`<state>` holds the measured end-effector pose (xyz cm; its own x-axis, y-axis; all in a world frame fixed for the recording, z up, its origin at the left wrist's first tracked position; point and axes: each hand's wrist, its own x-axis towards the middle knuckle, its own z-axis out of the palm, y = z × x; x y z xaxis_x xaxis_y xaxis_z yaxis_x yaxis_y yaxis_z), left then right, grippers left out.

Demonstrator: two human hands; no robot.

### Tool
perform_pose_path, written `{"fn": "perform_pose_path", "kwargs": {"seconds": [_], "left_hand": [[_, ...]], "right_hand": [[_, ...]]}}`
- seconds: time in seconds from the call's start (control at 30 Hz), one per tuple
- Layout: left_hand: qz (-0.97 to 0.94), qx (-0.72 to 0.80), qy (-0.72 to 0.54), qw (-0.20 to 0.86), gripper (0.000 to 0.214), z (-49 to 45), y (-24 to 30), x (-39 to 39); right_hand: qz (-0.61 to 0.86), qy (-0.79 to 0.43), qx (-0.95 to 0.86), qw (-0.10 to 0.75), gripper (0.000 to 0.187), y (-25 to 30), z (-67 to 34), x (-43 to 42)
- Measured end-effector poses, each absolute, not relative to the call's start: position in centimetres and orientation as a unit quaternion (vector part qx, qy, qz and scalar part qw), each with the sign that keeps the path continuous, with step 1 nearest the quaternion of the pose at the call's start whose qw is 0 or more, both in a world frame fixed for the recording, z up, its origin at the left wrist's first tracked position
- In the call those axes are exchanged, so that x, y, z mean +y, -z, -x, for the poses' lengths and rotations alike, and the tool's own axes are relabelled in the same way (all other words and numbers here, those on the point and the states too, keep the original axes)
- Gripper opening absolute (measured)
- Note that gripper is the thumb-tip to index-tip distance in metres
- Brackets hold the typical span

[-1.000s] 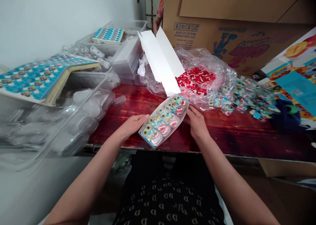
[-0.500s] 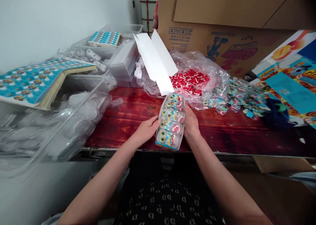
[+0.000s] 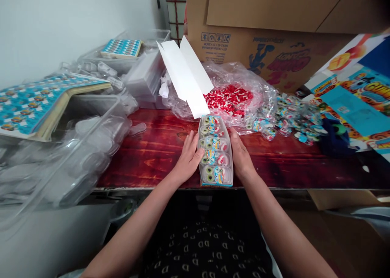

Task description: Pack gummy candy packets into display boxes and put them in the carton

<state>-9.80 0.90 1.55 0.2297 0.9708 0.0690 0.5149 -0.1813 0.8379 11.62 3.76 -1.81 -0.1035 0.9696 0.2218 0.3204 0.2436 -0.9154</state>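
A small display box [image 3: 215, 160] stands on the red-stained table near its front edge, its long white lid [image 3: 186, 77] raised and tilted back. Inside lie several clear candy packs [image 3: 217, 143] with green eye-shaped and red-and-white pieces under blue printed labels. Along the box's left side is my left hand [image 3: 189, 158], its fingers stretched out and its thumb against the box edge. My right hand [image 3: 241, 155] lies flat beside the right side, fingers extended; whether it touches the box I cannot tell.
Behind the box, a clear plastic bag [image 3: 231, 97] holds red-and-white candies. Wrapped packs [image 3: 292, 117] are heaped to its right, beside printed cartons [image 3: 356, 95]. At left are clear plastic shells [image 3: 94, 131] and blue printed sheets [image 3: 45, 97]. A big cardboard box [image 3: 237, 46] stands behind.
The display box has straightened and sits a little further right in view. My hands have loosened from its sides, with the fingers now stretched out. The camera view has shifted slightly.
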Motion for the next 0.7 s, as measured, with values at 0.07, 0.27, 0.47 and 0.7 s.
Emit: {"fn": "perform_pose_path", "kwargs": {"seconds": [0.07, 0.27, 0.47, 0.7], "left_hand": [[-0.696, 0.527, -0.313, 0.374, 0.076, 9.3, -1.2, 1.3], [-0.674, 0.511, -0.339, 0.412, 0.084, 8.3, -0.6, 1.5], [-0.662, 0.510, -0.346, 0.427, 0.087, 7.9, -0.7, 1.0], [-0.675, 0.521, -0.364, 0.375, 0.076, 8.9, -1.9, 2.9]], "right_hand": [[0.528, -0.381, -0.601, 0.464, 0.064, 0.8, -11.0, 3.4], [0.540, -0.388, -0.617, 0.422, 0.071, 0.0, -10.0, 5.2], [0.561, -0.376, -0.627, 0.389, 0.083, 0.1, -10.4, 6.3], [0.536, -0.406, -0.582, 0.458, 0.067, -1.1, -10.9, 5.8]]}}
